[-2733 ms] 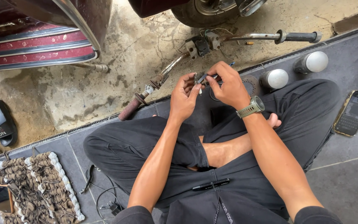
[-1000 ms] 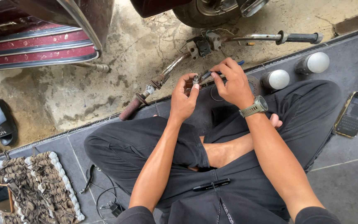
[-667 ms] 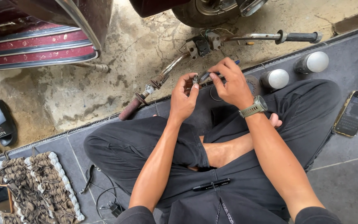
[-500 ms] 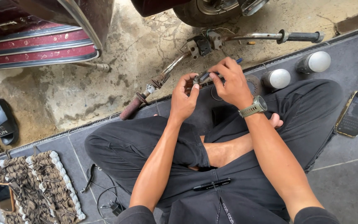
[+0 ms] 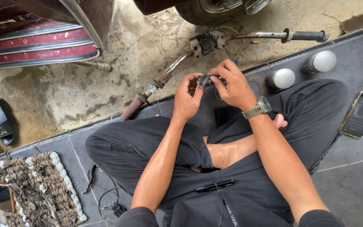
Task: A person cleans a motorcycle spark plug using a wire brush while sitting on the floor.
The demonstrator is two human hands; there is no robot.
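Hands meet at upper centre of the frame: the left hand (image 5: pixel 188 96) pinches a small metal part (image 5: pixel 200 80) between fingertips, and the right hand (image 5: pixel 232 84), wearing a wristwatch (image 5: pixel 258 108), grips a slim tool (image 5: pixel 215 77) whose tip touches that part. Just above lies a motorcycle handlebar (image 5: pixel 215 44) on concrete. A phone (image 5: pixel 361 114) rests at right, two round housings (image 5: pixel 301 70) near it.

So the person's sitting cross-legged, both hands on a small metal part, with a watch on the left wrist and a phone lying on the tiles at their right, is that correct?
Not quite: the head view shows the watch on the right wrist, not the left. The rest holds: the person sits cross-legged, the left hand and right hand both pinch the small metal part, and the phone lies on the tiles to their right.
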